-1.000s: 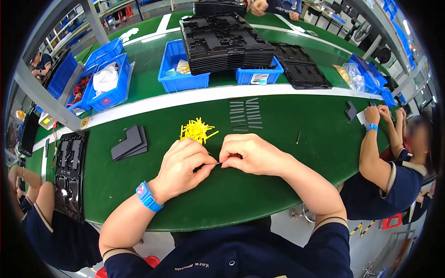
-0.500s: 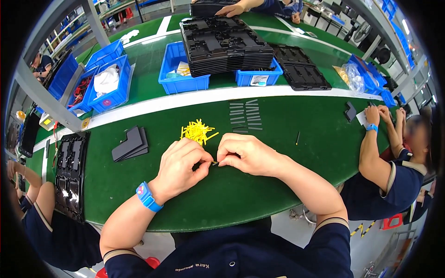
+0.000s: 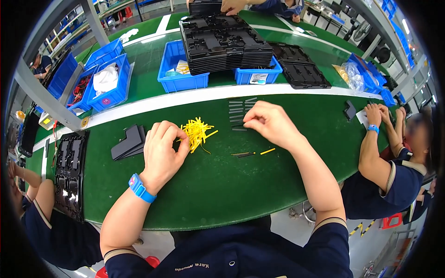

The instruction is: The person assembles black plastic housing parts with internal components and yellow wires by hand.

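My left hand [image 3: 163, 152], with a blue band at its wrist, is at the left edge of a loose pile of thin yellow strips [image 3: 198, 131]. Its thumb and index finger curl together; whatever is between them is too small to make out. My right hand [image 3: 274, 124] pinches over two columns of short grey strips [image 3: 235, 110] laid out on the green table, hiding part of the right column. What its fingertips hold is hidden. Between my hands lie a small yellow strip [image 3: 267, 151] and thin dark strips [image 3: 245, 155].
Grey L-shaped sheets [image 3: 128, 144] lie left of my left hand. A black moulded tray [image 3: 70, 171] stands at the far left. Beyond the white line, stacked black trays [image 3: 227, 44] rest over blue bins [image 3: 185, 83]. Co-workers' hands [image 3: 373, 113] work at the right.
My hands have parted from a shared pinch: the left went to the yellow pile, the right up to the grey strips. Small strips now lie where they met. A co-worker's hand shifted on the trays.
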{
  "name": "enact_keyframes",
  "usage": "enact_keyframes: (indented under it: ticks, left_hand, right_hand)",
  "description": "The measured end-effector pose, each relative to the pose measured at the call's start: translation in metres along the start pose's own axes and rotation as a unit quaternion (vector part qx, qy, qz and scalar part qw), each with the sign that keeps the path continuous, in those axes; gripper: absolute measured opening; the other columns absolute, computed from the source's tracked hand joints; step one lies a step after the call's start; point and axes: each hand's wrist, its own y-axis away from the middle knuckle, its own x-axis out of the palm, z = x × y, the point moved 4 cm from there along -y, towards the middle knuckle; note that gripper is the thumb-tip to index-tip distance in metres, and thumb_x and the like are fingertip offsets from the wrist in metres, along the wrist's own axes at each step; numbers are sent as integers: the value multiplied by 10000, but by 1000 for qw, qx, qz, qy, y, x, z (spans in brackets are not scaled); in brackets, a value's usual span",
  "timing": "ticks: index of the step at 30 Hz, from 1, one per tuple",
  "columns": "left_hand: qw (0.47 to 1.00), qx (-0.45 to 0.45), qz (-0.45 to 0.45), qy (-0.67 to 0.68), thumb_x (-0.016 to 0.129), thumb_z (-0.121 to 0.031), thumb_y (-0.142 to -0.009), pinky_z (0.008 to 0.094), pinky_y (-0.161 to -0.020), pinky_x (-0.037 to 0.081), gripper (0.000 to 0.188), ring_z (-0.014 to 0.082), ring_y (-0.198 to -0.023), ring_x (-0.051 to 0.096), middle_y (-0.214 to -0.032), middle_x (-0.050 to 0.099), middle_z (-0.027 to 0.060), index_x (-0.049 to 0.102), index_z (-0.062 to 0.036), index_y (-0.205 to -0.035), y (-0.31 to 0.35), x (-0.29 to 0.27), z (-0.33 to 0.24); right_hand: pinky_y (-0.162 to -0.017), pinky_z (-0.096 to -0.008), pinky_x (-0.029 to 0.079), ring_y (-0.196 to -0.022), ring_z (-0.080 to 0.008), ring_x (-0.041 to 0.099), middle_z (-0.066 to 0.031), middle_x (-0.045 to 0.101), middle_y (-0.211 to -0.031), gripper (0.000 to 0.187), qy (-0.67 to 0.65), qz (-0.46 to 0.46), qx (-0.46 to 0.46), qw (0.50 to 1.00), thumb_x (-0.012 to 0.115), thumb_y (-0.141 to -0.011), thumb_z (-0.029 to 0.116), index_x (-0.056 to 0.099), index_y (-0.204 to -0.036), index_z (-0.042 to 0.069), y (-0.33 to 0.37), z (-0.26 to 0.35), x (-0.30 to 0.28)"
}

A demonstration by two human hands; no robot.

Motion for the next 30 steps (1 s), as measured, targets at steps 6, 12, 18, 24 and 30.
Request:
enact_keyframes:
  ticks: [6,12,18,24,30]
  left_hand:
    - [1000,7,5,13,738,-48,-736,383,-741,431,177,265,-867,565,-887,585,51,576,-95,-791,2,1,0]
    - [999,21,9,24,743,-43,-731,378,-758,434,186,268,-884,564,-899,587,57,574,-89,-795,2,0,-1]
    - [998,43,9,45,744,-7,-723,385,-781,448,194,289,-888,558,-901,589,84,569,-57,-789,1,-1,-5]
    - [995,66,32,65,771,-24,-704,384,-791,442,214,283,-920,562,-922,594,70,584,-78,-793,3,3,-14]
    - [991,85,61,78,798,-41,-679,387,-815,432,239,272,-935,559,-929,589,42,600,-108,-796,6,6,-25]
  right_hand:
    - [-709,-362,518,-784,-242,640,-55,631,-851,60,92,23,-45,995,726,-830,95,697,-865,56,5,15,18]
    - [-679,-354,511,-769,-219,639,-35,627,-824,67,141,-7,-84,986,747,-803,99,700,-832,61,7,21,15]
    - [-664,-336,497,-732,-188,633,-27,622,-810,165,77,193,-2,978,790,-782,161,664,-812,59,16,39,13]
    - [-733,-384,497,-815,-254,635,-69,626,-866,151,78,224,-26,971,704,-869,167,623,-843,42,17,36,24]
    - [-798,-429,503,-928,-307,637,-95,625,-939,137,60,252,16,966,657,-897,170,614,-899,40,17,41,23]
